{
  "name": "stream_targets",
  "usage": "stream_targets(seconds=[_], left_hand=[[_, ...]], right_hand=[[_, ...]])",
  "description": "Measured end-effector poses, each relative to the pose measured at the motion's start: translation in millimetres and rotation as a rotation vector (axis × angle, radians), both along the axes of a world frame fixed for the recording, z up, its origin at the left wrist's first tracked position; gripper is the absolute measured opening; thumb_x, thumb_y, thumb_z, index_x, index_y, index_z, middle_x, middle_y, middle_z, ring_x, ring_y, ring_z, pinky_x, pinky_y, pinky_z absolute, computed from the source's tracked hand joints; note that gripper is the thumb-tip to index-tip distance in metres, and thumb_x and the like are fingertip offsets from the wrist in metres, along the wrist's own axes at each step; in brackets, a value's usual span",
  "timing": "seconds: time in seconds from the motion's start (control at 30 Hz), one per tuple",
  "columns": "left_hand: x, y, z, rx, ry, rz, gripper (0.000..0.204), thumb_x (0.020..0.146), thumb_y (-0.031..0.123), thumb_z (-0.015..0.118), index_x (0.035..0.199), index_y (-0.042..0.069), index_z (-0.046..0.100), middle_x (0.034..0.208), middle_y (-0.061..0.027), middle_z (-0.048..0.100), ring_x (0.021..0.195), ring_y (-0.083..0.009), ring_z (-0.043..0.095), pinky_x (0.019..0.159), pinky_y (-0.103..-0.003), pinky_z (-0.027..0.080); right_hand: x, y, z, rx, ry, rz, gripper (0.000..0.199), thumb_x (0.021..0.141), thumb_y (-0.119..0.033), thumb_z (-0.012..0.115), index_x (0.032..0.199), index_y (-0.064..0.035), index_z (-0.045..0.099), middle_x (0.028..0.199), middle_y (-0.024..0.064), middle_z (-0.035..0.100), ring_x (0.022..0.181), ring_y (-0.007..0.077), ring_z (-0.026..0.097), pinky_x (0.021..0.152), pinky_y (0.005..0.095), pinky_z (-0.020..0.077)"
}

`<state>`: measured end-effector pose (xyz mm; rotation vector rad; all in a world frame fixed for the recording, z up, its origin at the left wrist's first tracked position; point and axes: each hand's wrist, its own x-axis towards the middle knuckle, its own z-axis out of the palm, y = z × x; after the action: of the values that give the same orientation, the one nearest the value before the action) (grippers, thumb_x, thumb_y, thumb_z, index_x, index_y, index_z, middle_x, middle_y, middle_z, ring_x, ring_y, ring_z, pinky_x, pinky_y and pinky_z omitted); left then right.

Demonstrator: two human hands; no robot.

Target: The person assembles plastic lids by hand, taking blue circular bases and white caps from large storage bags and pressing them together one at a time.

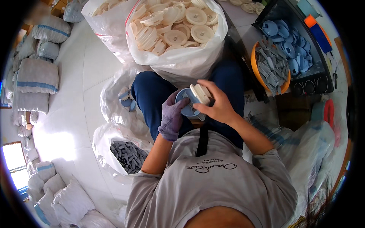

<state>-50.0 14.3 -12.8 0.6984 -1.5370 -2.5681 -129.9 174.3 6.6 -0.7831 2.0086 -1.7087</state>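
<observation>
Above my lap, my gloved left hand [172, 114] grips a round blue plastic piece [184, 95], its thumb lying across the face. My bare right hand [218, 104] is closed round a cream round plastic piece [199, 94], which looks like a short stack or a thick ridged disc. The cream piece is right beside the blue one; whether they touch or are joined I cannot tell. A grey sliver [200, 116] shows under the blue piece near my right fingers. My palms and the undersides of both pieces are hidden.
Ahead of my knees stands a white bag [182, 64] full of cream discs. On the right, an orange bowl [253, 62] holds grey strips beside a black bin [313, 72] with blue round pieces. At left lies a bag [102, 142] of dark grey parts. Stuffed sacks [38, 72] line the wall.
</observation>
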Motion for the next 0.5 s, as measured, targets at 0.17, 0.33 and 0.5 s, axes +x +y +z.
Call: stream_targets(seconds=[0.17,0.33,0.5], left_hand=[[0,10,-1,-0.071,0.028,0.0,0.044,0.079,0.005,0.061,0.121,-0.007,0.055,0.106,-0.0107,0.065,0.095,-0.017,0.062,0.088,-0.028,0.049],[1,8,-5,0.056,-0.024,0.032,0.042,0.079,0.005,0.065,0.119,-0.006,0.057,0.104,-0.009,0.065,0.094,-0.0149,0.061,0.086,-0.027,0.048],[3,-5,-16,0.078,-0.001,0.12,0.043,0.081,0.005,0.064,0.122,-0.005,0.056,0.106,-0.0092,0.065,0.094,-0.0162,0.062,0.087,-0.028,0.049]], right_hand=[[7,16,-4,0.06,0.248,-0.116,0.072,0.067,-0.018,0.081,0.128,-0.0002,0.046,0.116,0.0162,0.053,0.105,0.0277,0.057,0.09,0.035,0.0456],[-4,20,-7,0.058,0.58,-0.292,0.078,0.062,-0.017,0.086,0.127,-0.0017,0.047,0.116,0.0172,0.052,0.102,0.0315,0.056,0.086,0.0363,0.0471],[-7,60,14,0.364,0.754,-0.232,0.083,0.058,-0.011,0.086,0.131,-0.0121,0.047,0.126,0.0139,0.051,0.114,0.0351,0.051,0.093,0.0436,0.0427]])
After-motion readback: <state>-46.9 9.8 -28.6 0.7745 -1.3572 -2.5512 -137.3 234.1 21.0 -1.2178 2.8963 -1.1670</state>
